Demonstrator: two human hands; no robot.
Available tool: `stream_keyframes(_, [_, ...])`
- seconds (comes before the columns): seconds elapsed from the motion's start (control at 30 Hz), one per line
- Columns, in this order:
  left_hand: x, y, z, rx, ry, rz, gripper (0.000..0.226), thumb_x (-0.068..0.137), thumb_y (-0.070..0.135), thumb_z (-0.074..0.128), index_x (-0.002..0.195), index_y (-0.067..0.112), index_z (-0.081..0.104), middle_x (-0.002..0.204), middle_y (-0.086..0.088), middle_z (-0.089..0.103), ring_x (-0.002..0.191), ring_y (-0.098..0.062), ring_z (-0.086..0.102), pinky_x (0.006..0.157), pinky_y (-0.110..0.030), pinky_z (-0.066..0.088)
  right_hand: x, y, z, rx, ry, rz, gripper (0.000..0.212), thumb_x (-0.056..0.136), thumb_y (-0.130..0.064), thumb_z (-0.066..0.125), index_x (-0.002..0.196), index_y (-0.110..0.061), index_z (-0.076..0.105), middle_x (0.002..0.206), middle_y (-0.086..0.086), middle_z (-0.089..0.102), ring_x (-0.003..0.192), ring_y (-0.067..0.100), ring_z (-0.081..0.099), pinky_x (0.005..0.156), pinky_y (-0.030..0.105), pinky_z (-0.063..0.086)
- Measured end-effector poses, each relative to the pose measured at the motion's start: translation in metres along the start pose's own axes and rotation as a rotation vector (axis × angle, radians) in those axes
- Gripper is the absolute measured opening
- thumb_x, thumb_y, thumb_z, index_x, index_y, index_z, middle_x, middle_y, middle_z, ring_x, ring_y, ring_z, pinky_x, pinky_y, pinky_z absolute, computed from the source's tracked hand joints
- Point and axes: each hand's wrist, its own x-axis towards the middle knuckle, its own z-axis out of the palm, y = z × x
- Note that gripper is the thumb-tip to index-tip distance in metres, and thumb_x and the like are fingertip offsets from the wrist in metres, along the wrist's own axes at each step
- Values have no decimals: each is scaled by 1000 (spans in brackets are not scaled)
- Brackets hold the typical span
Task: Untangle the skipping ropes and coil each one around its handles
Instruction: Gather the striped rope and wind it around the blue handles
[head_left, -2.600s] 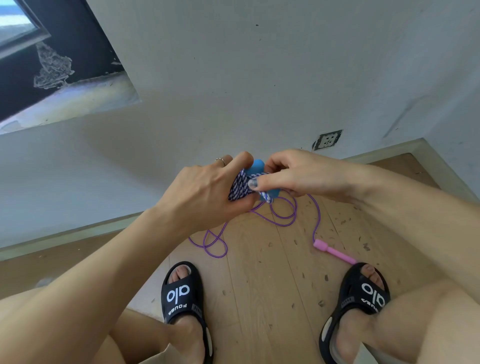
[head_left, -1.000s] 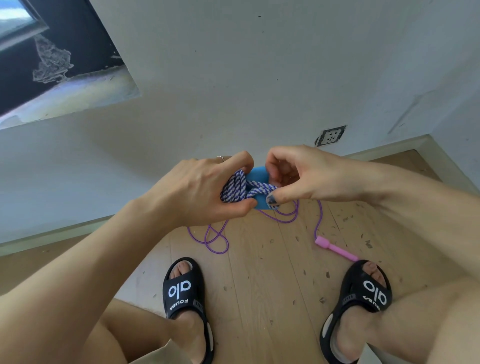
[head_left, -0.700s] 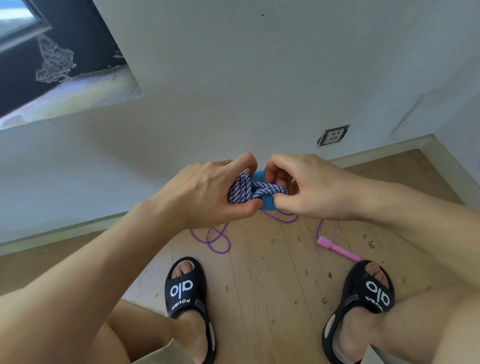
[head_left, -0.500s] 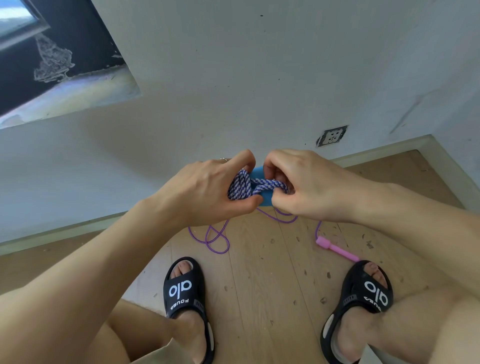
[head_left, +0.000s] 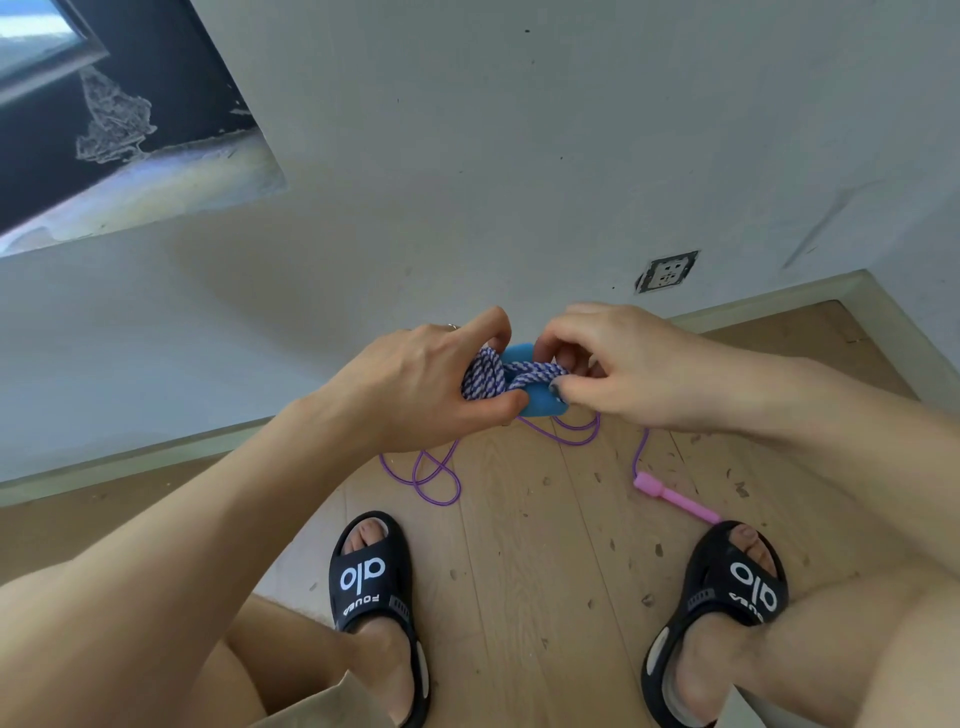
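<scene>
A braided purple-and-white skipping rope (head_left: 485, 375) is coiled around its blue handles (head_left: 540, 401), held in the air in front of me. My left hand (head_left: 415, 382) grips the coiled bundle from the left, thumb underneath. My right hand (head_left: 613, 371) pinches a strand of that rope crossing the handles. On the wooden floor below lies a thin purple skipping rope (head_left: 436, 475) in loose loops, with one pink handle (head_left: 675, 500) near my right foot. Its other handle is hidden.
I sit with both feet in black sandals, the left sandal (head_left: 376, 587) and the right sandal (head_left: 727, 597), on the wooden floor (head_left: 540, 582). A grey wall with a socket (head_left: 666, 270) stands close ahead. A skirting board runs along the wall.
My right hand has worked the rope's end strand across the coil and drawn closer to my left hand. The bundle stays in my left hand. The purple rope on the floor has not moved.
</scene>
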Motion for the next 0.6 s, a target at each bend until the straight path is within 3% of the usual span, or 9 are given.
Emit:
stream_keyframes(0.17, [0, -3, -1, -50, -6, 7, 38, 84, 60, 55, 103, 33, 37, 70, 3, 56, 61, -10, 52, 55, -33, 41, 2, 5, -6, 217, -52, 62, 17, 82, -12, 69, 95, -21, 62, 89, -7, 66, 85, 14, 63, 75, 31, 51])
stream_keyframes(0.3, [1, -5, -4, -88, -36, 4, 37, 83, 59, 56, 102, 33, 37, 67, 1, 56, 60, -14, 52, 55, -35, 42, 0, 1, 1, 124, -2, 2, 10, 89, -14, 61, 96, -19, 56, 89, -9, 59, 77, 9, 57, 66, 23, 46])
stream_keyframes(0.47, [1, -5, 0, -189, -68, -47, 36, 84, 56, 56, 102, 30, 38, 65, -1, 59, 57, -19, 52, 55, -36, 43, -5, -4, 13, -29, 158, -112, 11, 91, -5, 50, 96, -14, 48, 94, -4, 45, 76, 12, 40, 67, 22, 34])
stream_keyframes(0.53, [2, -6, 0, -239, -76, -77, 34, 86, 55, 56, 101, 30, 38, 65, -1, 60, 54, -16, 51, 54, -35, 43, -4, -5, 18, -136, 217, -170, 15, 89, 1, 51, 95, -12, 48, 97, 0, 44, 79, 13, 39, 71, 25, 37])
stream_keyframes(0.6, [3, -8, -1, -275, -78, -90, 33, 87, 55, 56, 101, 31, 39, 68, -1, 63, 48, -11, 51, 53, -35, 46, -3, -6, 24, -259, 251, -192, 20, 84, 6, 55, 95, -10, 49, 98, 4, 43, 81, 17, 42, 71, 36, 45])
